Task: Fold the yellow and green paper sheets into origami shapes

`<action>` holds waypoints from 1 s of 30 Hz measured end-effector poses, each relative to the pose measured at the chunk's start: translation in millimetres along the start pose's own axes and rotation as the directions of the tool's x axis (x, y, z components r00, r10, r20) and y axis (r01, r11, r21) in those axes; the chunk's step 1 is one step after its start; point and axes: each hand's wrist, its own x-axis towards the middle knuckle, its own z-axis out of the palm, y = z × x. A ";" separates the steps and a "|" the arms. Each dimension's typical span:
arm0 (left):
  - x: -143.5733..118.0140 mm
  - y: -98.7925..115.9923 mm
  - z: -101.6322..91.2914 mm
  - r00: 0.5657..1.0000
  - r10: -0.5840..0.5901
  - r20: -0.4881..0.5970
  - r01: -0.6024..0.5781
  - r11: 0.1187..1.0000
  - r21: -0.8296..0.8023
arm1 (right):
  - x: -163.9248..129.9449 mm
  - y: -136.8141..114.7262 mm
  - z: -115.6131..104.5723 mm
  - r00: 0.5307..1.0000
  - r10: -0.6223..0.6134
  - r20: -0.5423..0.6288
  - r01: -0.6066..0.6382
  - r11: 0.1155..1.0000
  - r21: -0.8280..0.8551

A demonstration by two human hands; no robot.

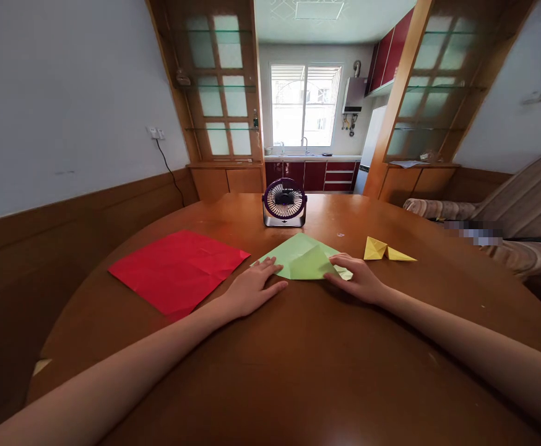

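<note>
A light green sheet of paper [305, 260], partly folded, lies on the table in front of me. Across its left corner rests my left hand [255, 288], with fingers stretched out and the thumb apart. My right hand [354, 279] pinches a folded-over flap at the paper's right side between thumb and fingers. Left of the green paper lies a flat red sheet [182, 269] with faint creases. A small folded yellow paper piece [386, 249] with pointed ends sits to the right of my right hand.
A small purple desk fan [284, 201] stands on the round wooden table [270, 371], just beyond the green paper. A striped sofa [521, 204] is at the right. Behind the table are wooden cabinets [226, 179] and a kitchen window [305, 105].
</note>
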 end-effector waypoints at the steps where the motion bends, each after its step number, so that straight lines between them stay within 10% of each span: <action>1: 1.2 3.0 1.5 1.000 -0.011 -0.025 0.010 1.000 -0.011 | 0.6 -1.5 0.8 1.000 -0.011 0.008 0.011 1.000 0.001; 17: 27.2 55.1 10.5 0.969 -0.173 -0.176 0.171 0.985 -0.027 | 1.1 -3.9 4.3 0.998 -0.037 -0.043 0.037 0.999 -0.003; 30: 24.6 35.6 12.3 0.954 -0.211 -0.213 0.106 0.902 -0.418 | -1.9 -5.9 -2.7 0.996 0.022 -0.081 -0.024 0.999 -0.032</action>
